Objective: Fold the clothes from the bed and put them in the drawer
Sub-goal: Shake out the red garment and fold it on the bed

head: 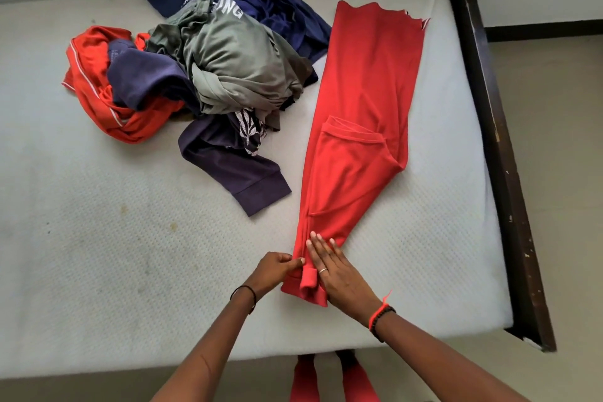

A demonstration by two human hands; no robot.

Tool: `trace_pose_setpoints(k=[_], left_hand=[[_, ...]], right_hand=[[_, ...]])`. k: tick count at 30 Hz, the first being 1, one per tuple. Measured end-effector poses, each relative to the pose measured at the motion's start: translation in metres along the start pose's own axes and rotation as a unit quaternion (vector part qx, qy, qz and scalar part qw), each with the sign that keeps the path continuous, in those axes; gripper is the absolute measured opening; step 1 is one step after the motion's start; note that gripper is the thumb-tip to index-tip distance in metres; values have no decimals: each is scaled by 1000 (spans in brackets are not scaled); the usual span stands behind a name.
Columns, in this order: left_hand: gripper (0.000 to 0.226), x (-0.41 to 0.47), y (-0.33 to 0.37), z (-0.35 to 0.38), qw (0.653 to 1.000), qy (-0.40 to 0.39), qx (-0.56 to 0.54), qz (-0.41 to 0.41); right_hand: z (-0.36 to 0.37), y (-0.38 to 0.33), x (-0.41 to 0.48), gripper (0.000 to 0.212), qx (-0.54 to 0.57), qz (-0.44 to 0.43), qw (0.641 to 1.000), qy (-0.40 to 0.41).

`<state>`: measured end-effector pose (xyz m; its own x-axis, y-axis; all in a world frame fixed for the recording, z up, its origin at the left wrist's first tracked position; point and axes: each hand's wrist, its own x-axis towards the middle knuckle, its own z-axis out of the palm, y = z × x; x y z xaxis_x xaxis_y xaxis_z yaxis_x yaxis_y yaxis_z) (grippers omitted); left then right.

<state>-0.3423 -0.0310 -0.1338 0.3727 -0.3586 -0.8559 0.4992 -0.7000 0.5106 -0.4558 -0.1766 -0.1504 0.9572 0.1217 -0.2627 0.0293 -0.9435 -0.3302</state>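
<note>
The red garment (362, 127) lies on the mattress (98, 254), right of the clothes pile (156, 91). Its long axis runs from the near edge to the far edge, leaning slightly right. The left hand (274, 271) pinches its near corner. The right hand (336, 274) presses it with straight, slightly spread fingers. A grey shirt (235, 55) in the pile shows the letters "NG".

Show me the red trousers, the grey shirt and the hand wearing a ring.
red trousers (365, 81), head view, flat far half.
grey shirt (235, 55), head view, crumpled middle.
right hand (337, 269), head view, back of hand.
</note>
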Motion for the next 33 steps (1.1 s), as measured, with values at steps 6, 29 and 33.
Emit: trace_pose_setpoints(k=[6,29,33], left_hand=[[25,-28,15,4,995,-39,-84,-39],[33,-10,72,-1,952,33,132,275],[59,-6,99,24,969,-68,102,216]], right_hand=[[-12,-26,-13,113,121,1,992,-33],[-121,12,-45,17,559,168,783,-217],[-163,52,-8,24,639,159,700,-276]])
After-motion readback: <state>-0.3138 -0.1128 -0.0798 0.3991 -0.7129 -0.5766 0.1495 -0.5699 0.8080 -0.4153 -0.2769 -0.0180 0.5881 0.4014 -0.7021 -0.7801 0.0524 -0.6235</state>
